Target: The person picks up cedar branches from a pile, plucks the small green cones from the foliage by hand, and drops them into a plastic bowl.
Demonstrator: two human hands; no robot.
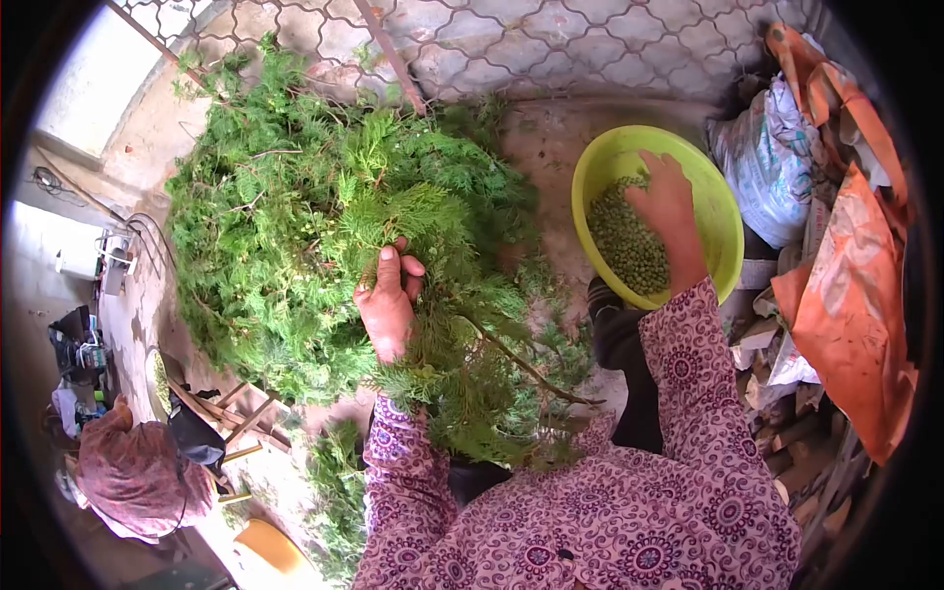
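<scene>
My left hand (pixel 388 300) is closed round a leafy green branch (pixel 472 369), whose bare brown stem points to the lower right. Behind it a large heap of green cuttings (pixel 265 216) covers the ground. On the right stands a yellow-green bowl (pixel 723 197) with many small green cones or seed pods (pixel 626 236) in it. Over the bowl's inside is my right hand (pixel 664 192), its fingers apart and nothing visible between them.
A wire mesh (pixel 551 44) runs along the back. White sacks (pixel 767 162) and orange sheeting (pixel 855 305) lie at the right. Another person (pixel 143 472) sits at the lower left, near a wooden frame (pixel 251 413) and a yellow container (pixel 270 549).
</scene>
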